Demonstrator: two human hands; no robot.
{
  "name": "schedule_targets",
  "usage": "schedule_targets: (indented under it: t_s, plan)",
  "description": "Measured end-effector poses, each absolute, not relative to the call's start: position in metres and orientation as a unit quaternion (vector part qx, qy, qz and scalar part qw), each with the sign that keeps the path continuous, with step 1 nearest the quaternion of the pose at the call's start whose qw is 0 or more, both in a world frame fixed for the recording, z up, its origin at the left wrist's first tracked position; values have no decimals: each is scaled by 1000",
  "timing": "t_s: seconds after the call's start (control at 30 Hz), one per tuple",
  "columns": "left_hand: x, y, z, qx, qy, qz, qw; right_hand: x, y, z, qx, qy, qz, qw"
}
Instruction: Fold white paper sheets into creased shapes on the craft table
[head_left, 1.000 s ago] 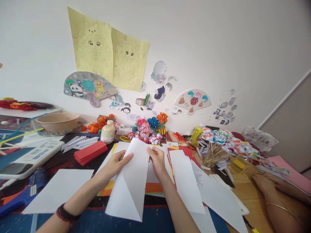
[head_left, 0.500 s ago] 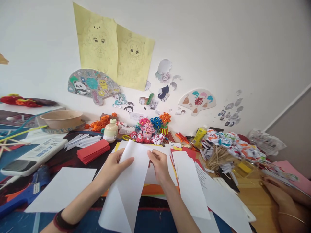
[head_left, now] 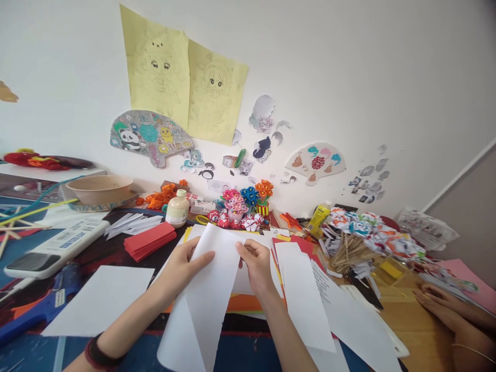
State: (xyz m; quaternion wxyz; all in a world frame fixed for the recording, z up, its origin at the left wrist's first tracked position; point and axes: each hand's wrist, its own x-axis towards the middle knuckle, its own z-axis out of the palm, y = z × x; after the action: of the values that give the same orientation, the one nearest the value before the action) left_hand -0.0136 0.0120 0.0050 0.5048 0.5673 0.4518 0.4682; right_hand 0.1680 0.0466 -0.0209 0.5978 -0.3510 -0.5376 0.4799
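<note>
A white sheet of paper (head_left: 205, 294), bent over on itself, hangs between my hands above the table. My left hand (head_left: 189, 263) grips its upper left part, the thumb lying across the front and the fingers behind. At the upper right edge of the sheet, my right hand (head_left: 253, 261) pinches the paper between thumb and curled fingers. Beneath lie more white sheets and a layer of orange paper (head_left: 248, 303). To the right of my right hand rests a white paper strip (head_left: 302, 289).
Left are a blank sheet (head_left: 101, 297), a blue glue gun (head_left: 50, 305), red paper strips (head_left: 150, 241) and a bottle (head_left: 177, 209). Paper flowers (head_left: 236, 204) stand at the back. Wooden sticks (head_left: 346, 250) lie right, near another person's hands (head_left: 437, 307).
My right hand has shifted very slightly right along the sheet's edge. The other person's hands at the right have moved a little. My left hand keeps its grip.
</note>
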Motion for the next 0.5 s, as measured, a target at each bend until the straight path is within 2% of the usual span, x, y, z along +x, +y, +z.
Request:
schedule_targets:
  t_s: [0.5]
  plan:
    - [-14,12,7,592,451,462,482,169,45,-20,-348,-556,466,594]
